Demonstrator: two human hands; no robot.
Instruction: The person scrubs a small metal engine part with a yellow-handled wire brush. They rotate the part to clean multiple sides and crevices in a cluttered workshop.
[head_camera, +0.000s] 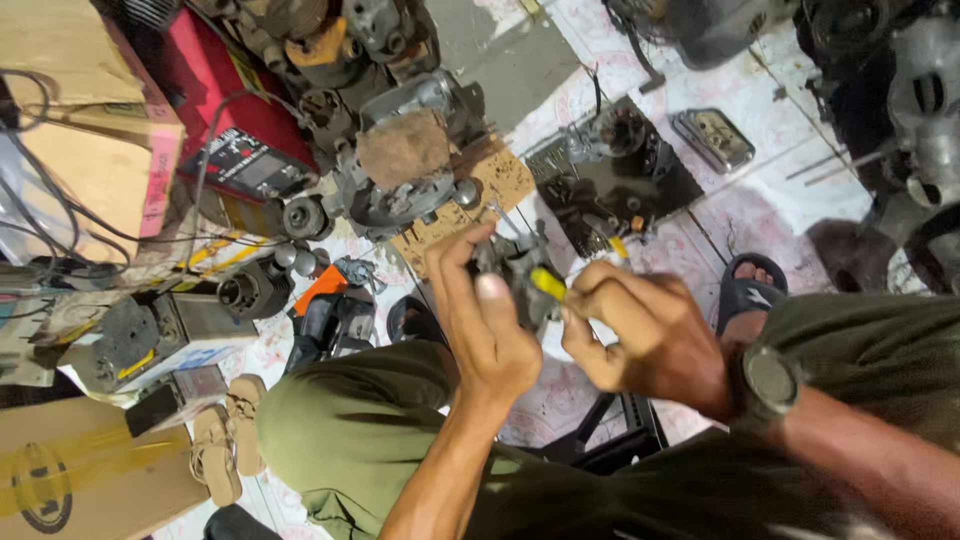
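Mid-frame: left hand (490, 320) grips small metal part (505, 262); right hand (640, 335) pinches yellow-handled screwdriver (548, 283) into it, work unfinished.

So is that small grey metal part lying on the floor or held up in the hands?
Held up: the left hand grips the small grey metal part above the tiled floor, beside the right hand.

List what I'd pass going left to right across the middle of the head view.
Cardboard box → black cylindrical motor part → orange-and-black power tool → left hand → small grey metal part → right hand → wristwatch.
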